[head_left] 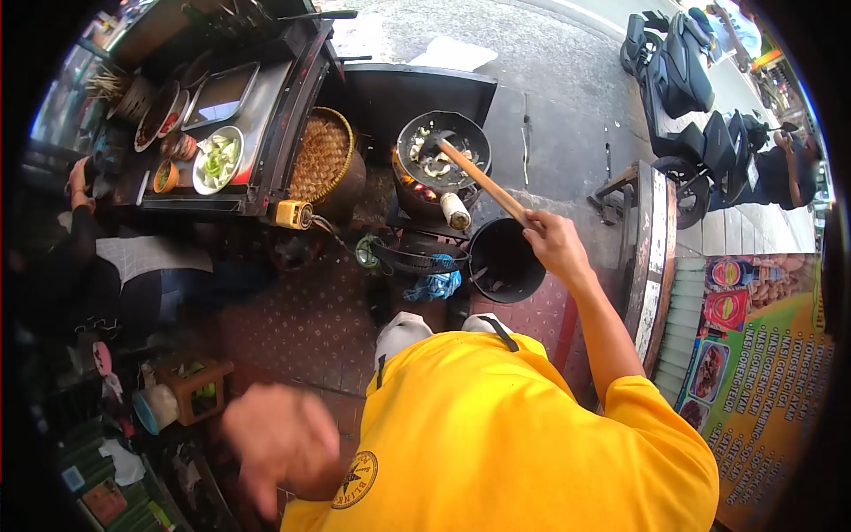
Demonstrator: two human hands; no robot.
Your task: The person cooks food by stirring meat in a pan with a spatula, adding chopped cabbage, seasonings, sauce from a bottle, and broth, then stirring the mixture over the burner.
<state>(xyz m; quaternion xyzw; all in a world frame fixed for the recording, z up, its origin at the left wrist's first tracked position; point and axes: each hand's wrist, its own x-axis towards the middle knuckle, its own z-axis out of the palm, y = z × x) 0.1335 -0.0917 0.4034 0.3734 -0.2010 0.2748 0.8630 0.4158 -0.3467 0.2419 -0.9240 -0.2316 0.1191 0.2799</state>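
Note:
My right hand (557, 242) is closed around the wooden handle of a spatula (479, 177). The spatula's dark head rests inside a black wok (477, 133), among pale and whitish pieces of food (432, 162). Flames and glowing coals (420, 189) show under the wok in a round stove. Low on the left, near the small brown crate, my left hand (279, 439) is smeared by motion; its fingers are too blurred to read, and I make out nothing in it. A bottle or jar with a pale label (455, 211) is by the stove's front edge.
A black bucket (507, 266) stands below my right hand. To the left, a cart holds a white bowl of cut greens (218, 161) and a metal tray (222, 93); a woven basket (321, 160) is beside it. A seated person (106, 275) is at far left. Motorcycles (683, 106) are parked right.

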